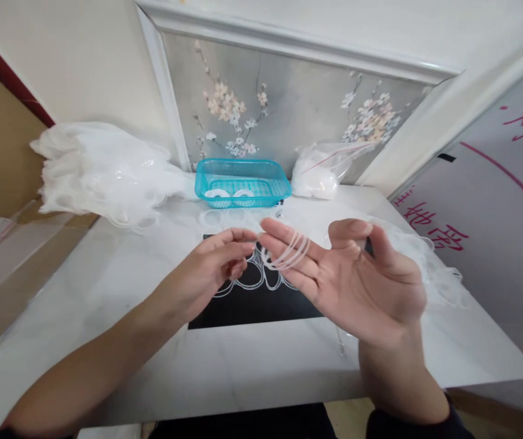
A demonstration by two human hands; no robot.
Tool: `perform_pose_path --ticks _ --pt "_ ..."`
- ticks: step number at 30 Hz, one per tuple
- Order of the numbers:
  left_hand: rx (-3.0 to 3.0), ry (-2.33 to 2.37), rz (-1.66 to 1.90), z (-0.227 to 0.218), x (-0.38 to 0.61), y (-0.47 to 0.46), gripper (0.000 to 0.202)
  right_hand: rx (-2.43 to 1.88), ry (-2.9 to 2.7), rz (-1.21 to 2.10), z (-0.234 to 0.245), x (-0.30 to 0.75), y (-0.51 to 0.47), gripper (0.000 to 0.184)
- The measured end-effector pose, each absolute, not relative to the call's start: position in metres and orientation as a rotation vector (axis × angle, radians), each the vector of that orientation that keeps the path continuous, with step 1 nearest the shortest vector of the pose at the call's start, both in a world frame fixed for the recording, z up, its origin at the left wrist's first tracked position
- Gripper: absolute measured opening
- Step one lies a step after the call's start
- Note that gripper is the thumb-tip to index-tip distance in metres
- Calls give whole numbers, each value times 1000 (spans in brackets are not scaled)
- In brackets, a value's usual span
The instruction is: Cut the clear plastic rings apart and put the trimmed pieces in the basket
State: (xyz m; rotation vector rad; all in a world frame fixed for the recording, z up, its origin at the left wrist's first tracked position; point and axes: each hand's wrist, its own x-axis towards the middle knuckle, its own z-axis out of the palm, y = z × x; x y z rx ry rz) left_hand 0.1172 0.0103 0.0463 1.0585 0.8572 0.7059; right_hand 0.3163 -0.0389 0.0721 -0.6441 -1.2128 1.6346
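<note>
Several thin, translucent white rings (284,259) loop around the outstretched fingers of my right hand (357,280), whose palm faces up. Its thumb and one finger curl up, apart from the rings. My left hand (220,256) is closed in a pinch beside the right fingertips, at the near edge of the looped rings; its fingertips seem to grip a ring there. Beneath both hands, a row of larger ring outlines (248,277) lies on a black mat (252,311). My hands cover part of that row.
A blue basket (243,164) with a few white rings stands at the back. A large plastic bag of white pieces (105,171) sits left, a smaller zip bag (318,174) right. More clear rings (444,280) lie at the right of the white table (128,360). A whiteboard (494,244) flanks it.
</note>
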Motion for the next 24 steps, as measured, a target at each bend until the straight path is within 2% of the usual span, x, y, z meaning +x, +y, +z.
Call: perform_pose_path --ticks 3,6,12,17,24 --pt "1218 945 850 42 118 8 24 -563 -1116 1791 71 316 -38 25" --pt "1402 939 935 43 114 2 18 -537 -1079 1869 71 316 -38 25" --pt "1564 832 828 49 108 -10 34 -524 -1037 1894 71 320 -39 26" --pt "1714 723 721 57 112 -18 17 -560 -977 1922 72 322 -42 29" --pt "1882 638 633 54 117 -21 9 -448 -989 1993 70 319 -39 27"
